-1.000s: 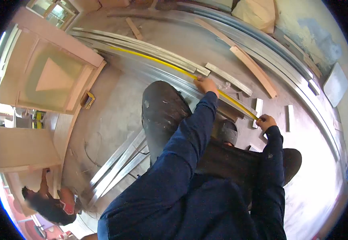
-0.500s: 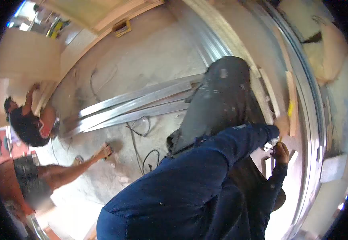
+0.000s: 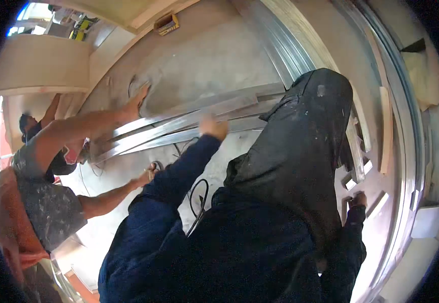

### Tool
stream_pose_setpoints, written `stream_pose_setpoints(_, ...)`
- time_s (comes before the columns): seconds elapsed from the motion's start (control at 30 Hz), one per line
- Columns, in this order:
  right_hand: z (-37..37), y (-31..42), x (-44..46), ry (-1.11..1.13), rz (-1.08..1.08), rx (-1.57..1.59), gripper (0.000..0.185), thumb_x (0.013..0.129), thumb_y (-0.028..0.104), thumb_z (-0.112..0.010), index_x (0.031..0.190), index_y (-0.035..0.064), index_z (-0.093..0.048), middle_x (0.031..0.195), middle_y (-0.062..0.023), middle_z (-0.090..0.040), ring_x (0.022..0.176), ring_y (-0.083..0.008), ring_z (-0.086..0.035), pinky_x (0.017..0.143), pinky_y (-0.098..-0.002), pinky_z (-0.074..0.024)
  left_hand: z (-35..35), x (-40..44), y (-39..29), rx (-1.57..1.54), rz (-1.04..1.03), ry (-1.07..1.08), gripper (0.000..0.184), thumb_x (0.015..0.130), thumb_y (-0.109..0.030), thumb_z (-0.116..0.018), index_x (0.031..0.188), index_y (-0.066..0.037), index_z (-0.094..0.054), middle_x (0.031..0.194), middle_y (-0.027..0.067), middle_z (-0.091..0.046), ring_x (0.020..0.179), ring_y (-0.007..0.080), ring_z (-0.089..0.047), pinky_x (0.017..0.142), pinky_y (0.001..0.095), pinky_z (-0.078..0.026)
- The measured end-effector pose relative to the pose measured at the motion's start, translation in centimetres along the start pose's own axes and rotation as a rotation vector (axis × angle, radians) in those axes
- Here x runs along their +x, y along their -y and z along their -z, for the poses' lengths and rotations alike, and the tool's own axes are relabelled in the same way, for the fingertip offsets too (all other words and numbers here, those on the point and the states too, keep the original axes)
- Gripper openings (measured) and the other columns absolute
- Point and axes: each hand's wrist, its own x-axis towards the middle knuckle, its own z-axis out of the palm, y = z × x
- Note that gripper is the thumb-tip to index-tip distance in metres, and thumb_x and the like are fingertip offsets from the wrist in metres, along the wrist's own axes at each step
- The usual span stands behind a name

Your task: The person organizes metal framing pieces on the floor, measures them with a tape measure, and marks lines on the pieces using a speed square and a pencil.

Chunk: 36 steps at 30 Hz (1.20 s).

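My left hand (image 3: 213,127), smeared by motion, is over several long silvery metal profiles (image 3: 174,126) lying on the floor. Its fingers are too blurred to read, and whether it touches the metal I cannot tell. Down at the right, beside my leg, my right hand (image 3: 358,200) has its fingers curled closed; what they hold, if anything, is hidden. Just right of it lies a short pale strip (image 3: 378,204), and a small pale block (image 3: 351,183) sits above it.
A person stepping at the left has a bare leg (image 3: 88,131) reaching beside the profiles. Another person crouches (image 3: 68,161) behind. A cable (image 3: 197,199) loops on the floor. Wooden strips (image 3: 385,131) and long metal rails (image 3: 406,126) run along the right; an open box (image 3: 166,24) sits at the top.
My left hand has swung from beside my right hand across to the metal profiles at left. My right hand has dropped slightly. The nearer person's leg has stepped forward.
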Motion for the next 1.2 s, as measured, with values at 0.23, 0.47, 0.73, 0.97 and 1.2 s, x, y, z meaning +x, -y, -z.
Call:
stream_pose_setpoints(0.23, -1.5, -6.7, 2.2, 0.030, 0.089, -1.672, 0.050, 0.081, 0.056, -0.051, 0.101, 0.0113, -0.059, 0.100, -0.0105, -0.056, 0.100, -0.0269, -0.048, 0.086, -0.0480, -0.0350, -10.5, -8.4, 16.6, 0.241, 0.388, 0.357, 0.087, 0.069, -0.057, -0.068, 0.128, 0.002, -0.042, 0.126, 0.0229, -0.050, 0.118, 0.0350, -0.048, 0.099, 0.0380, -0.039)
stream_pose_setpoints(0.47, -7.5, -4.4, -6.1, 0.211, 0.056, -2.178, 0.068, 0.076, 0.068, -0.051, 0.108, 0.0093, -0.065, 0.112, -0.0136, -0.062, 0.113, -0.0278, -0.052, 0.099, -0.0486, -0.0329, -11.0, -3.9, 15.8, 0.086, 0.203, 0.269, 0.033, 0.081, -0.035, -0.053, 0.093, -0.006, -0.061, 0.095, 0.0164, -0.064, 0.091, 0.0322, -0.062, 0.078, 0.0422, -0.048)
stream_pose_setpoints(0.73, -18.1, 1.5, -25.6, 0.526, 1.169, -1.304, 0.035, 0.076, 0.030, -0.067, 0.094, 0.0005, -0.065, 0.085, -0.0180, -0.063, 0.079, -0.0322, -0.062, 0.072, -0.0391, -0.0489, 16.9, -4.2, -15.2, -0.889, -0.657, -0.350, 0.016, 0.092, -0.016, -0.055, 0.095, 0.000, -0.054, 0.077, 0.0108, -0.063, 0.070, 0.0165, -0.061, 0.067, 0.0277, -0.050)
stream_pose_setpoints(0.97, -24.4, 0.6, -39.1, 0.544, 1.556, -0.470, 0.044, 0.067, 0.009, -0.071, 0.108, 0.0003, -0.058, 0.093, -0.0173, -0.057, 0.073, -0.0308, -0.060, 0.070, -0.0335, -0.0481, 18.5, -12.0, -26.9, -1.717, -0.717, 0.503, 0.011, 0.090, -0.005, -0.055, 0.100, 0.000, -0.053, 0.084, 0.0116, -0.064, 0.072, 0.0156, -0.061, 0.065, 0.0277, -0.051)
stream_pose_setpoints(1.2, -23.6, -0.7, -37.7, 0.630, 1.117, -0.360, 0.010, 0.082, 0.002, -0.050, 0.079, -0.0021, -0.058, 0.070, -0.0096, -0.058, 0.063, -0.0185, -0.057, 0.059, -0.0281, -0.0432, 18.1, -12.6, -24.6, -1.580, -0.721, 0.646, 0.027, 0.082, -0.017, -0.068, 0.094, 0.000, -0.050, 0.083, 0.0069, -0.055, 0.076, 0.0163, -0.053, 0.071, 0.0281, -0.043)
